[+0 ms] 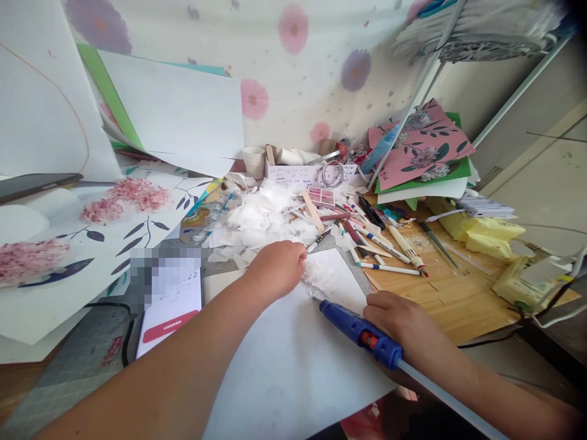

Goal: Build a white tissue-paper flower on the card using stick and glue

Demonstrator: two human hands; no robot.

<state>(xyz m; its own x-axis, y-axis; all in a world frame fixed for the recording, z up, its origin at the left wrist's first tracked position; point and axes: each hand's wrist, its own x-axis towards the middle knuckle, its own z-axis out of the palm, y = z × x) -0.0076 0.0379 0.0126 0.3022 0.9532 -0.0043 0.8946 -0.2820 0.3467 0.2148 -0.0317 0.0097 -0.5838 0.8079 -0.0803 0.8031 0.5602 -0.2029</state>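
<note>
My right hand [395, 315] is wrapped round a blue hot glue gun [351, 330] with a long glue stick out of its back. The gun's tip points at a small cluster of white petals [322, 274] on a sheet of white paper [293, 354]. Clear glue seems to lie by the nozzle. Above the cluster's left edge, my left hand [279, 264] is closed with its fingertips together; whatever they pinch is hidden. Just beyond that hand lies a loose heap of white tissue-like pieces [261, 214].
A phone [174, 305] lies left of my left forearm. Finished flower pictures [137, 214] spread on the left. Pens and markers [385, 244] litter the wooden table on the right. Behind stand a paper cup [254, 162] and a box [298, 175]. A pink flower card [422, 146] leans at back right.
</note>
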